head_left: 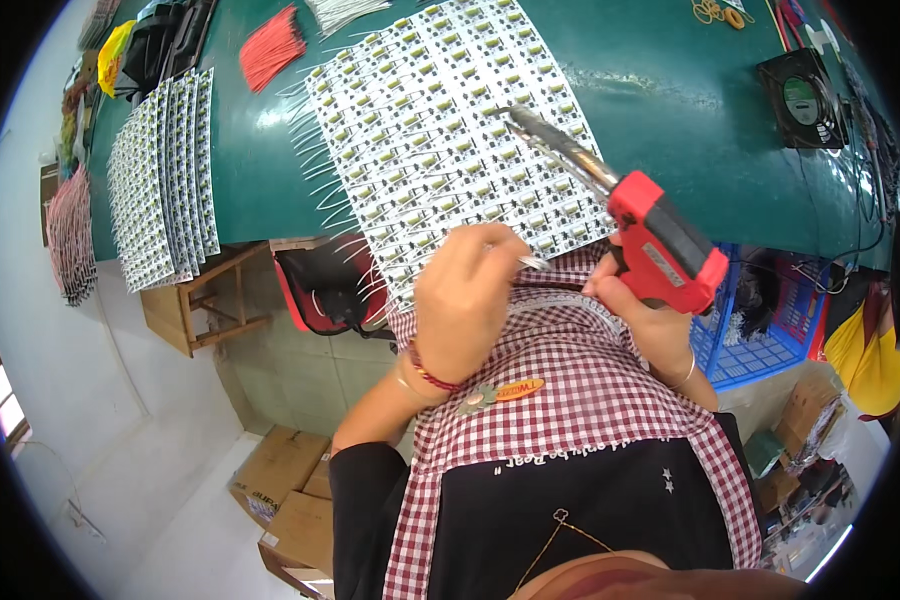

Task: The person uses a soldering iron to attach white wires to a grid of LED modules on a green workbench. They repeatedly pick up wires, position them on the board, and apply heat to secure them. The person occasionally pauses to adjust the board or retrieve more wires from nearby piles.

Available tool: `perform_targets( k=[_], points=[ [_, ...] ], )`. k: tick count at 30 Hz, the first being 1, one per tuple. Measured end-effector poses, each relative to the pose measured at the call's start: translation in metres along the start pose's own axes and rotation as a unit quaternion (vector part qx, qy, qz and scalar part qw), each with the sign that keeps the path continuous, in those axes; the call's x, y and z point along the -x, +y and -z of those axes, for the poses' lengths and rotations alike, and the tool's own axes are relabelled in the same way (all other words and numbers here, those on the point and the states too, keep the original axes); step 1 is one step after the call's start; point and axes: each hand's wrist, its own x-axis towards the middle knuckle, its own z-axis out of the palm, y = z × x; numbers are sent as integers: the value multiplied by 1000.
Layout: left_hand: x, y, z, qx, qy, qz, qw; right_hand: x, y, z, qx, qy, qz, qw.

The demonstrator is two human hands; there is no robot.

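My right hand is wrapped round the grip of a red and black soldering gun. Its metal barrel points up and left, with the tip over a large white panel of small circuit boards. Rows of small yellowish parts cover the panel, and thin white wires stick out past its left edge. Over the panel's near edge, my left hand is closed in a pinch. Pale, thin ends show at its fingertips, looking like wire, but too small to be sure.
The panel rests on a green table. Further left lie overlapping board panels, with red wires and white wires at the back. A black fan stands at right, above a blue crate. Cardboard boxes sit below left.
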Motion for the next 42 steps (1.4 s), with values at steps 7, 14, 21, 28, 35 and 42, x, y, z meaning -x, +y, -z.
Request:
perform_targets(
  k=[7,14,21,28,35,42],
  points=[
    [-25,-49,27,-160,-38,-184,969,9,10,22,-71,13,-7,997],
    [-35,-56,16,-190,-85,-234,950,35,33,24,-31,62,-47,997],
    [-36,-52,13,-184,-100,-227,951,54,49,39,-4,21,-62,998],
    [-36,-50,12,-186,-101,-231,950,54,55,42,152,20,-53,987],
    [-35,-51,9,-194,-93,-242,946,59,60,42,158,40,-38,986],
    [-35,-50,9,-199,-104,-239,945,59,58,40,159,42,-41,986]
  ],
)
